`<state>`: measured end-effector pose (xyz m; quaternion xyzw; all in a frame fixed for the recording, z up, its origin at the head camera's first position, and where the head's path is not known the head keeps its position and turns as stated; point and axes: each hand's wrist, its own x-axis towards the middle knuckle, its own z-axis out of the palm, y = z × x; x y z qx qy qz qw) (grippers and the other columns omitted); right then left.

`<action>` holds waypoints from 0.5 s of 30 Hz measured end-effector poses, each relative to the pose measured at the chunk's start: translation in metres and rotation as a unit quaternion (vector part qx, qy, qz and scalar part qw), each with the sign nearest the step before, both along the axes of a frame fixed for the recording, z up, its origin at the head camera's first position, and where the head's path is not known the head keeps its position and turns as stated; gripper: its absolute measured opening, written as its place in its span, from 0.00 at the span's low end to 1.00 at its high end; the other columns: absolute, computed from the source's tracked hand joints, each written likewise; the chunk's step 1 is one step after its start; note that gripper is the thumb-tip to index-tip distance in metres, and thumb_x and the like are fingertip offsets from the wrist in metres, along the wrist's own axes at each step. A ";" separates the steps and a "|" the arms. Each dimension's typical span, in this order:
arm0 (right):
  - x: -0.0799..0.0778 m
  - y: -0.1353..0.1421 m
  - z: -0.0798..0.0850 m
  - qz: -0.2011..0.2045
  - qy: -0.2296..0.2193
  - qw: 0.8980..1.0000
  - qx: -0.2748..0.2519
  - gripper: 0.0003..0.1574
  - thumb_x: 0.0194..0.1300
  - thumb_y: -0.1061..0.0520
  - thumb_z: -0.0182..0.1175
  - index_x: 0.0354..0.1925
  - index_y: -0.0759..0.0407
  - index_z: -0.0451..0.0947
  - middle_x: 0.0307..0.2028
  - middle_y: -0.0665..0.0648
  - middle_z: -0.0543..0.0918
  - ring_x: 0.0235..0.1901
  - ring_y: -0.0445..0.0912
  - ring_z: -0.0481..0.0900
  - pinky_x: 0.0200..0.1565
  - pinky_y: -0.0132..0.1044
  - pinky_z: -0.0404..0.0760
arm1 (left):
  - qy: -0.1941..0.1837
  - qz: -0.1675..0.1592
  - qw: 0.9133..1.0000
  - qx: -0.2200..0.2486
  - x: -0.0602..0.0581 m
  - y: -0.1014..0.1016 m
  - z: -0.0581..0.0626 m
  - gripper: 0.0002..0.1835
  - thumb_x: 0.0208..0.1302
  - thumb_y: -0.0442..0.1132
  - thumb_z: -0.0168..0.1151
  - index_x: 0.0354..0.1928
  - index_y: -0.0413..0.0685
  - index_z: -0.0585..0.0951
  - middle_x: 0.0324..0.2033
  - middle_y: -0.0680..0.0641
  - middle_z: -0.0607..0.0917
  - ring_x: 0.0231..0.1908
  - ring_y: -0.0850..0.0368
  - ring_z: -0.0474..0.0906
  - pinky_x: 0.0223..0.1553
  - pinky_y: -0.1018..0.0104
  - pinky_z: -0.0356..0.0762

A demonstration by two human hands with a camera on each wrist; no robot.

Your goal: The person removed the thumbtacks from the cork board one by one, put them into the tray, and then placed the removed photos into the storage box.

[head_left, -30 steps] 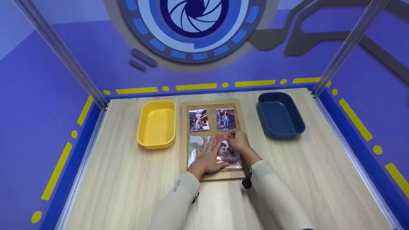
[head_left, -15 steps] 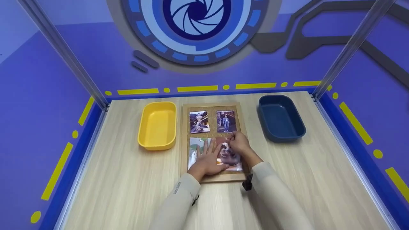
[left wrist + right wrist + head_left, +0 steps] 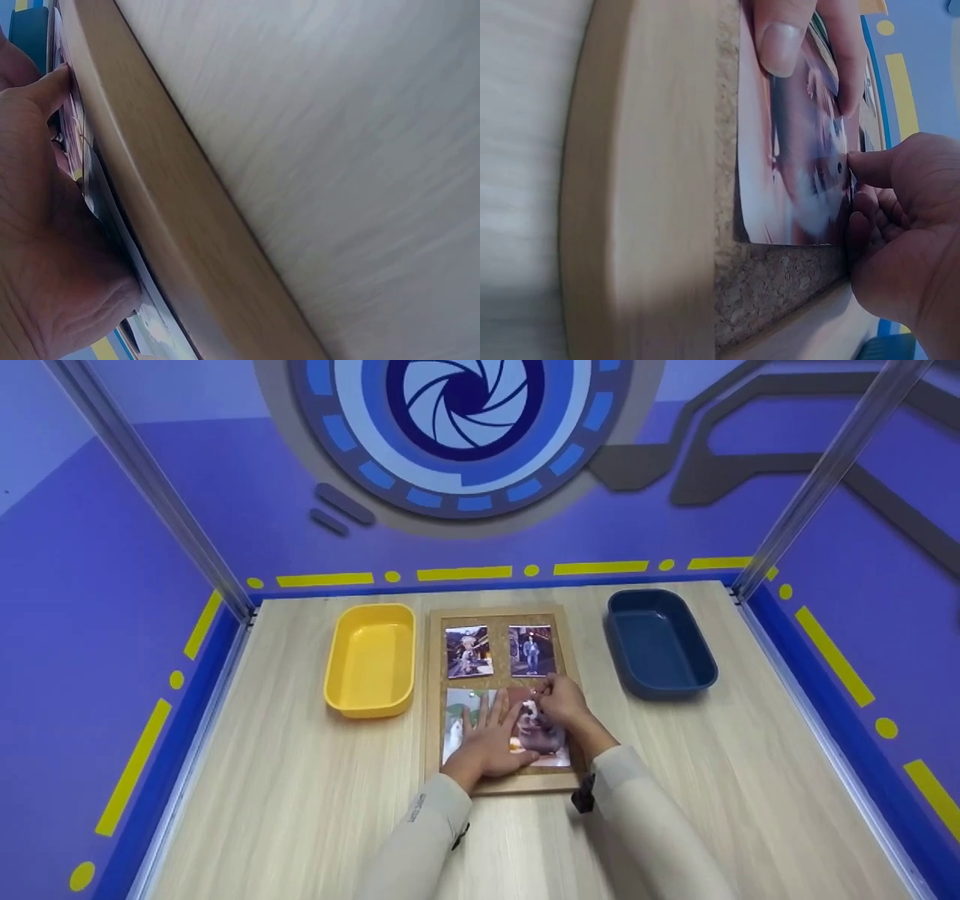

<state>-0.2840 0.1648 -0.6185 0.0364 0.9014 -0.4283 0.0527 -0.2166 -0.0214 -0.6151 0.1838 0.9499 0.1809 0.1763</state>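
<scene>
Judged to be at fixing the far edge of the dog photo (image 3: 541, 737), lying at the near right of the corkboard (image 3: 499, 649). Hold the print flat with the left hand (image 3: 491, 746), spread wide across this and the near-left photo (image 3: 453, 727). Work straight down with the right hand (image 3: 564, 701), curled at the far edge, thumb tip at the print; cannot tell whether pinching a pin or only paper. Avoid sideways drag, likely to skew or crease so thin a sheet. Align with the wooden frame (image 3: 435, 720) before pressing home.

Noted for materials: thin, glossy prints, including far-left (image 3: 469, 651) and far-right (image 3: 532, 651) photos; coarse, granular cork; smooth, raised wood around; pale, grained tabletop (image 3: 300, 810) beneath. Flanked at left by a yellow tray (image 3: 369, 711), at right by a dark blue tray (image 3: 671, 691), both round-cornered and smooth-walled.
</scene>
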 end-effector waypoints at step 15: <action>-0.001 0.002 -0.001 0.011 0.008 1.000 0.000 0.04 0.64 0.66 0.63 0.32 0.61 0.78 0.26 0.51 0.76 0.30 0.45 0.74 0.31 0.32 0.70 | -0.003 0.004 1.000 0.004 -0.002 0.001 -0.002 0.57 0.68 0.74 0.56 0.88 0.58 0.45 0.88 0.44 0.36 0.87 0.38 0.29 0.82 0.27 0.25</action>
